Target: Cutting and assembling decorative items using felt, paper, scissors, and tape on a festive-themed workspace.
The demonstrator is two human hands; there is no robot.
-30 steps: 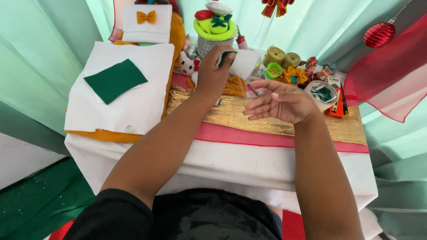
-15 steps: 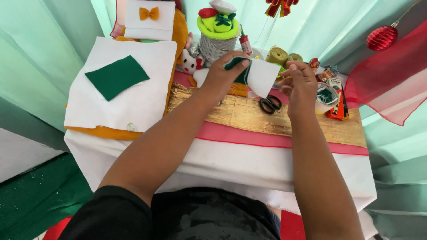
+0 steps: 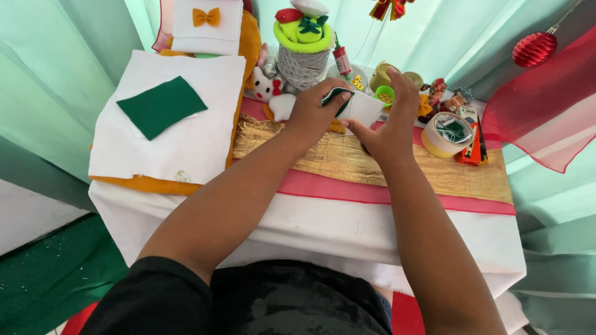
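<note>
Seen from the head camera. A gold band (image 3: 323,158) crosses the tabletop (image 3: 347,229). Above it, the left hand (image 3: 313,111) has its fingers clamped on a green felt scrap (image 3: 335,98) against a white sheet (image 3: 363,108). At 3 o'clock of it, the right hand (image 3: 388,121) lies flat on that sheet, fingers together. A tape roll (image 3: 444,133) sits at 3 o'clock; a green felt square (image 3: 161,107) at 9 o'clock.
</note>
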